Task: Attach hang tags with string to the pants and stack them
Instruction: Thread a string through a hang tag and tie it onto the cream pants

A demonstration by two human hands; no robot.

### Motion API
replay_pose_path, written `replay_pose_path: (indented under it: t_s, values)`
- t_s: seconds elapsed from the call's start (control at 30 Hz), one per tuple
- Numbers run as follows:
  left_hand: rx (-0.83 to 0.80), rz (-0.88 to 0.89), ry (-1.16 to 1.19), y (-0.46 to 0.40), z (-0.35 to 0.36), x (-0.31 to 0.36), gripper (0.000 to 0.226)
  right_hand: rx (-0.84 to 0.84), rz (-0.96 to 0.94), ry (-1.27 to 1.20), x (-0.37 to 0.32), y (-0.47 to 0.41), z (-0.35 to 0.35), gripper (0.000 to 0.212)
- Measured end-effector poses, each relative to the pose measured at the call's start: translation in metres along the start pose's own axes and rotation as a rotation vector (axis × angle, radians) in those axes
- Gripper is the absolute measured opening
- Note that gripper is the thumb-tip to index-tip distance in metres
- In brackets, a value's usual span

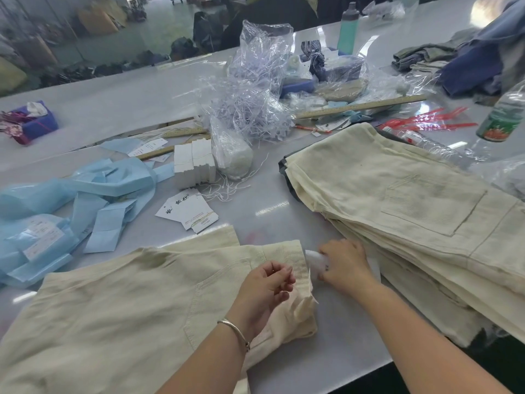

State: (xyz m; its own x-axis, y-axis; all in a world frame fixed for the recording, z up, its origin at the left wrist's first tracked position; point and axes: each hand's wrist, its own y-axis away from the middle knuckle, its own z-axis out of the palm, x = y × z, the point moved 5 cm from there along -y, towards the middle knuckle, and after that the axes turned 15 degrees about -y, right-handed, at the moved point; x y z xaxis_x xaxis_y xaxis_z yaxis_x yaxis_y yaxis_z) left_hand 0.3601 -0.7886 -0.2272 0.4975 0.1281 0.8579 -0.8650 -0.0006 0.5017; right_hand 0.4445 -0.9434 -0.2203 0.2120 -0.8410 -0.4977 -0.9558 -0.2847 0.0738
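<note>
Grey and glossy, the long surface [284,211] runs back toward a dim warehouse floor, cluttered along its far side with a crumpled clear plastic bag of white string loops [255,89] and a wooden ruler [360,105]. One pair of cream cotton pants [127,302] lies flat at the near edge, waistband toward the middle of the surface. At the waistband corner the left hand [265,282] is curled, thumb and fingertips pinched together just above the fabric; whether a string runs between them is too fine to tell. The right hand [345,261] grasps a white hang tag [315,260], held right beside that same waistband corner.

My reading is that the tagging step is under way on this pair: tag at the waistband, string being worked through or fastened. Stacking has not yet come for it. Next, I would expect the loop to need closing snugly, then the pants lifting over to the stack of folded cream pants [412,211] at the right edge. More printed white hang tags [189,213] wait near the middle, with loose white strings [227,189] just behind them.
</note>
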Motion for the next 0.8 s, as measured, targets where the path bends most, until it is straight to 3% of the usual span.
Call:
replay_pose_path:
  t_s: [0.03,0.13,0.17,0.23,0.3,0.37,0.47,0.6,0.73,0.8]
  values:
    - [0.000,0.026,-0.002,0.000,-0.001,0.004,0.009,0.119,-0.086,-0.005,-0.006,0.003,-0.007,0.020]
    - [0.010,0.100,-0.045,0.002,-0.007,0.013,0.009,0.510,-0.288,-0.074,-0.017,0.024,-0.032,0.026]
    - [0.017,0.112,-0.057,0.003,-0.008,0.015,0.010,0.545,-0.328,-0.057,-0.018,0.031,-0.032,0.027]
    - [0.029,0.126,-0.082,0.004,-0.009,0.016,0.011,0.397,-0.305,-0.022,-0.015,0.037,-0.019,0.026]
    - [0.031,0.130,-0.133,0.007,-0.007,0.015,0.011,0.114,-0.182,0.000,-0.002,0.041,0.005,0.030]
    - [0.035,0.128,-0.205,0.008,-0.005,0.011,0.010,-0.063,-0.079,-0.136,0.011,0.047,0.024,0.044]
    - [0.060,0.115,-0.295,0.011,-0.002,0.006,0.008,0.015,0.016,-0.432,0.015,0.044,0.020,0.049]
    - [0.087,0.122,-0.392,0.013,0.001,0.006,0.009,-0.026,-0.087,-0.197,0.006,0.039,0.023,0.015]
    - [0.101,0.162,-0.542,0.017,0.003,0.012,0.014,-0.121,-0.142,-0.077,0.000,0.034,0.028,0.009]
    - [0.117,0.192,-0.609,0.018,0.004,0.014,0.015,-0.090,-0.153,-0.143,-0.003,0.033,0.023,0.006]
